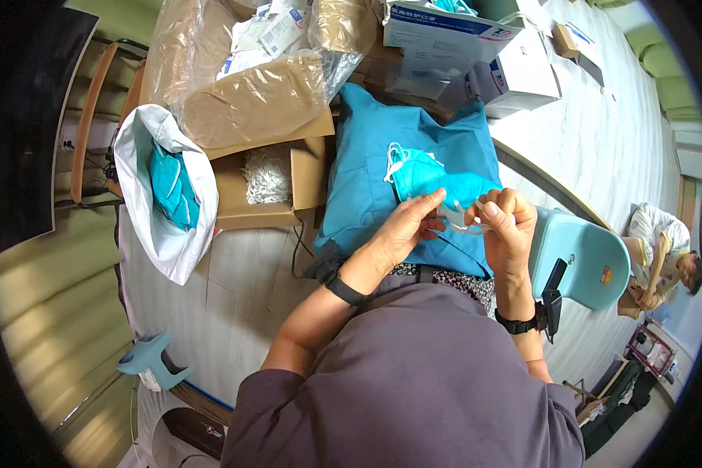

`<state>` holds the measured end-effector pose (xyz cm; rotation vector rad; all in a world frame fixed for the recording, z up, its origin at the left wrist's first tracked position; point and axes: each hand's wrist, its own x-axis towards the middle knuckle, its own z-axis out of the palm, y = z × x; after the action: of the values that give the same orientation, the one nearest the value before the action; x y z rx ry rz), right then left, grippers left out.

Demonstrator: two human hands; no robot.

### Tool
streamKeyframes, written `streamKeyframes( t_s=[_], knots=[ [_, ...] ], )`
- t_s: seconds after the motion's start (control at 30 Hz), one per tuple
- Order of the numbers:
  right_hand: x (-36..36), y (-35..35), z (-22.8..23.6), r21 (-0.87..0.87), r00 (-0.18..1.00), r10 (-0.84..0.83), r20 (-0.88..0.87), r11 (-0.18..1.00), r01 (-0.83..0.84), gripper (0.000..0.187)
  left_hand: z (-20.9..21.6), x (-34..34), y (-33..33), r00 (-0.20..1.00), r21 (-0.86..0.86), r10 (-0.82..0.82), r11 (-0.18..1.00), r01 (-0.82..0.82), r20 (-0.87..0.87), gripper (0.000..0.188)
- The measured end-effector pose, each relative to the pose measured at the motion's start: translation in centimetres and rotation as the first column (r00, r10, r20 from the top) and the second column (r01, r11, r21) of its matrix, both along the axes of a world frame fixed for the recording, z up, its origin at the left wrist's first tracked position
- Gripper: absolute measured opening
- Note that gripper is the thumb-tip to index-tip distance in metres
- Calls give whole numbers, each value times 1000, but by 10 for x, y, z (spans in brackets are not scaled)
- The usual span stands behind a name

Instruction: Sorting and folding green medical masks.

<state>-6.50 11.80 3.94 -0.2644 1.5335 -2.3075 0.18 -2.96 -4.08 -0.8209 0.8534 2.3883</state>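
Note:
Over my lap lies a blue cloth [359,144], with teal face masks [429,173] resting on it, their white ear loops showing at the upper left. My left hand [405,228] has its thumb and fingers closed at the lower edge of a face mask. Beside it my right hand [511,226] is curled, pinching a white strap [468,226] of that mask between thumb and forefinger. The strap stretches between both hands. Fingers partly hide the mask's near edge.
To the left stands a white sack [136,148] holding teal masks. Beyond it are a plastic-lined carton [249,101] of white packets and a smaller box of white cords [269,175]. White boxes [515,74] stand far right, a light-blue stool [577,257] nearer. Another person [655,249] sits at right.

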Motion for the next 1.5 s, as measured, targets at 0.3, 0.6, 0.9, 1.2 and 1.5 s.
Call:
streamKeyframes(
  t_s=[0.3, 0.6, 0.9, 1.2, 1.5],
  knots=[
    [0, 13, 0, 97, 999, -15, 47, 995, 10, 37, -5, -5, 3, 861, -890, -231, 77, -449, -454, 23],
    [-1, -14, -25, 363, 984, -176, 6, 917, 162, 15, 52, -23, -9, 721, -766, -328, 13, -643, -611, 27],
    [3, -13, -15, 774, 903, 369, -222, 630, -67, 20, 30, -14, 3, 786, -834, -294, 86, -545, -544, 23],
    [-11, -3, -14, 428, 961, 238, 141, 860, -276, 14, 31, -2, 0, 816, -850, -306, 374, -371, -491, 41],
    [-7, -7, -21, 754, 778, 366, -511, 625, 202, 7, 37, -8, -3, 788, -937, -545, -10, -348, -287, 16]
  ],
)
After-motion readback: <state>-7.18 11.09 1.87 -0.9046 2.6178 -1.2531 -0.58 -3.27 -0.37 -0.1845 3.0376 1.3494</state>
